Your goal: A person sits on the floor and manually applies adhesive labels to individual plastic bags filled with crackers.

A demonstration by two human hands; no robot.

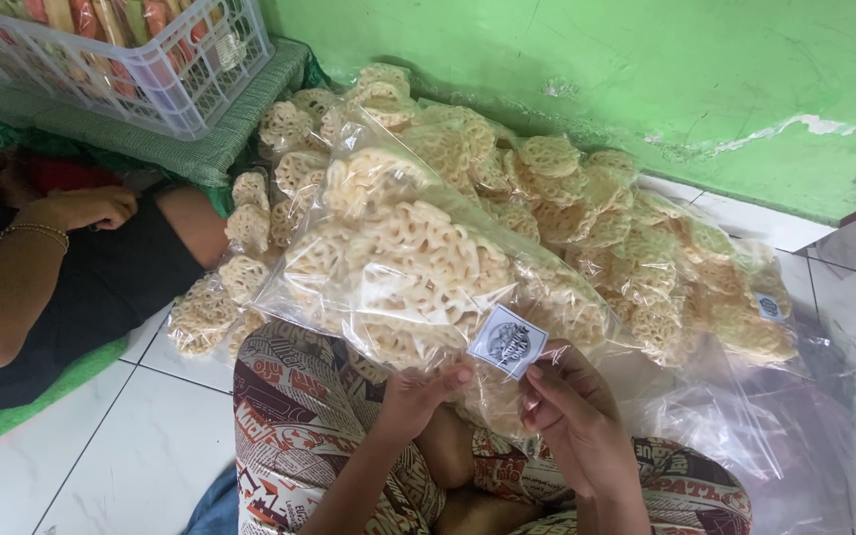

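A heaped pile of bagged crackers (587, 218) fills twelve o'clock, the front bag (398, 267) on the lap, where the right hand (572, 416) pinches a label (507, 342) at its eleven o'clock, the left hand (418, 391) touching the bag, its fingers loosely curled.

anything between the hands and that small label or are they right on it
Nothing visible. The right hand pinches the label at its lower edge, and the left hand reaches to just beside it, in front of the cracker bag.
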